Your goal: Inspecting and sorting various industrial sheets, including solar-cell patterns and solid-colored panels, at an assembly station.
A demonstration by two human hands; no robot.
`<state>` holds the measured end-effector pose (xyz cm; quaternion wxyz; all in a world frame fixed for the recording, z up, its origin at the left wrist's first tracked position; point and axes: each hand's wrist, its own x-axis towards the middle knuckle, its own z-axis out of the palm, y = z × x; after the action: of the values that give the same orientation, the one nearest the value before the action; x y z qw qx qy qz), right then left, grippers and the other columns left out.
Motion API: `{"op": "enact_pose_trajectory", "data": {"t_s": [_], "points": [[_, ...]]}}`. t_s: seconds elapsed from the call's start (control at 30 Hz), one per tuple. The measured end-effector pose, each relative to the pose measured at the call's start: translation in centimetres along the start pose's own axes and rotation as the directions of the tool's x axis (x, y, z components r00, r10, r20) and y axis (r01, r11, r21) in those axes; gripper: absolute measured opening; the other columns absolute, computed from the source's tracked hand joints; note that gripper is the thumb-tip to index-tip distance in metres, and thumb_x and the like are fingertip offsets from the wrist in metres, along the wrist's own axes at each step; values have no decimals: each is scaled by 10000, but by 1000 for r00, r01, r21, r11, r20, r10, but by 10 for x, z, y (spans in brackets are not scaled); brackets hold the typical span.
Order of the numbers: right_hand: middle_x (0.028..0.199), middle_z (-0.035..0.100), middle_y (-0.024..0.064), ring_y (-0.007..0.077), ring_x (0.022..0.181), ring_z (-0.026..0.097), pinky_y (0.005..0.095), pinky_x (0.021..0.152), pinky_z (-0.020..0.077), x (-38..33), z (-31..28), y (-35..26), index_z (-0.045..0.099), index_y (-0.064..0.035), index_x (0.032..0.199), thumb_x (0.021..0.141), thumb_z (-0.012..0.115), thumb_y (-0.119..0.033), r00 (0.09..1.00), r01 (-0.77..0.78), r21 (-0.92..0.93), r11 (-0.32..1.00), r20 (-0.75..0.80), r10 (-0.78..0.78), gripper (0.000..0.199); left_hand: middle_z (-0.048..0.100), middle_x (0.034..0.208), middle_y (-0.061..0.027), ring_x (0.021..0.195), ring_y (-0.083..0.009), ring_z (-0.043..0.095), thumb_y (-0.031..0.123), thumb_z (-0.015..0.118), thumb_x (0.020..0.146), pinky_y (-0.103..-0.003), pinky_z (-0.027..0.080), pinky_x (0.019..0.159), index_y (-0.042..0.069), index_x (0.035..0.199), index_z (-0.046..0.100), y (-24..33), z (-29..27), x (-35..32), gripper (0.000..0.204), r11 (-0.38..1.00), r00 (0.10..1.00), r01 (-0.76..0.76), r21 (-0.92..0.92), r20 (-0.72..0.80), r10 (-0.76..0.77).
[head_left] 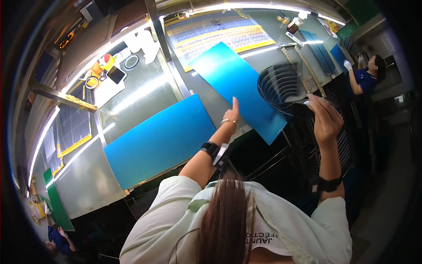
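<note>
A bright blue sheet (228, 72) lies slanted in front of me, its near corner reaching past the table edge. My left hand (231, 115) is at that sheet's left edge, thumb laid on top and the other fingers curled, partly hidden. Raised to the right, my right hand (326, 121) pinches the rim of a curled, see-through dark film (281, 88) with curved light stripes across it. The film arches over the sheet's right side; whether they touch, I cannot tell. Another blue sheet (160, 141) rests flat on the table to the left of my left hand.
Yellow-edged patterned panels (220, 33) lie at the back. A small wooden frame (303, 70) and dark blue strips (317, 50) are at right. Bottles (296, 24) stand far right. A metal post (158, 31) rises behind. One co-worker (367, 75) is at far right, another (59, 240) lower left.
</note>
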<state>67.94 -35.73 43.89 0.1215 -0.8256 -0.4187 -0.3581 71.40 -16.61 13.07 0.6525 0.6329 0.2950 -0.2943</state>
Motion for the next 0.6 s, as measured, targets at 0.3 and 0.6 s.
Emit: {"op": "enact_pose_trajectory", "data": {"t_s": [0.3,0.6], "points": [[839,601,113,216,657,551,292,578,461,0,-82,-67,527,-43,820,830,587,-217,1000,28,354,935,-19,-23,185,605,1003,-165,911,-277,600,326,614,808,-436,487,805,-14,996,557,17,-29,-75,393,657,927,310,-687,371,-49],[1121,501,137,119,795,517,228,710,448,-39,-35,-78,350,-26,1276,778,574,16,772,-484,579,656,-71,632,548,595,886,-123,775,-274,635,17,608,785,-327,562,685,-11,894,514,-56,-181,-174,147,373,832,-552,-746,-457,315]]}}
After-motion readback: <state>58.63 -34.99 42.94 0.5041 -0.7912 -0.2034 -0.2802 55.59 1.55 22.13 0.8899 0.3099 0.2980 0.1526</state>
